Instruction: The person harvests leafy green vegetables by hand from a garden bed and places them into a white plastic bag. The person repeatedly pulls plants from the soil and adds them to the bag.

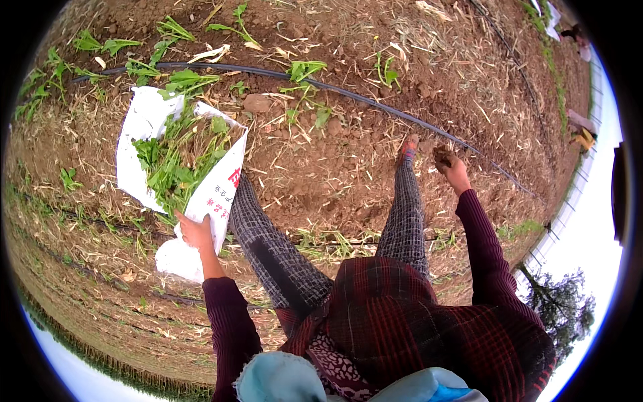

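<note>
My left hand (195,232) grips the lower edge of a white woven plastic sack (211,201), which bears red and dark writing. The sack's mouth gapes, and leafy green seedlings (181,173) with pale stems fill it. Out to the right, my right hand (453,170) is closed around a dark brown clump of soil (443,155), just above the ground and beside my foot; whether roots are in the clump I cannot tell. Loose seedlings (188,80) lie at the sack's upper edge.
A black drip irrigation hose (346,93) curves across the straw-strewn soil beyond the sack and my foot. More seedlings (173,30) lie or stand along it. A clod (257,103) sits right of the sack. Another hose (517,65) and partly visible people (580,42) are at the far right.
</note>
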`<control>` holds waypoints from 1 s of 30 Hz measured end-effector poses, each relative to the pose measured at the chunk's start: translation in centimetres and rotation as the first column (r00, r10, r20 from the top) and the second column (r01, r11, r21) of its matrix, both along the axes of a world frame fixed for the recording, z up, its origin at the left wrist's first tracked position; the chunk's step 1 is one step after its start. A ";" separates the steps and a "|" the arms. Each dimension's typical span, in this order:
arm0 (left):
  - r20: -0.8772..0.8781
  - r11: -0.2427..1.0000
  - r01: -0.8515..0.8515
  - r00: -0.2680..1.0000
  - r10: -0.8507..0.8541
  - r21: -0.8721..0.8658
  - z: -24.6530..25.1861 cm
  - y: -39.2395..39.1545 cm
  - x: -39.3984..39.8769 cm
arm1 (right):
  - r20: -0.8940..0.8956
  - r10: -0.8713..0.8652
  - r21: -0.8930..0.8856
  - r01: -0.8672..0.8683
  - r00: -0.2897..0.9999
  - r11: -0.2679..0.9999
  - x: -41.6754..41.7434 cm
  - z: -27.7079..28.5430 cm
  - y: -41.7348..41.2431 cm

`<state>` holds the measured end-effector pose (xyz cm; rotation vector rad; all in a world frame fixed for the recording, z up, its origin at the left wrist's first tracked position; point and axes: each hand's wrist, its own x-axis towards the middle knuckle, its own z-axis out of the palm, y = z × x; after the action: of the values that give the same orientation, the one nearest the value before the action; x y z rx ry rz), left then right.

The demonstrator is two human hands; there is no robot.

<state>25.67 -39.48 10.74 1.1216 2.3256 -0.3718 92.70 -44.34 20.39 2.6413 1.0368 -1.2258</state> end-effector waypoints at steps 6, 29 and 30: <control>0.066 0.951 -0.293 0.952 0.300 -0.094 2.9 -5.8 -7.4 | 0.037 -0.001 -0.094 0.004 0.999 0.996 -2.1 5.9 -10.4; 0.159 0.998 -0.006 0.987 0.015 -0.059 11.5 -15.2 23.4 | -0.179 -0.054 -0.023 0.051 0.982 0.998 19.8 15.3 -36.5; 0.197 0.999 -0.013 0.980 0.022 -0.049 11.2 -15.2 23.9 | -0.115 -0.046 -0.107 0.034 0.992 0.994 19.5 15.4 -36.9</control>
<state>49.59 -54.72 21.96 1.0643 2.1410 -0.2931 112.16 -81.19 35.75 2.5504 0.9111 -1.4175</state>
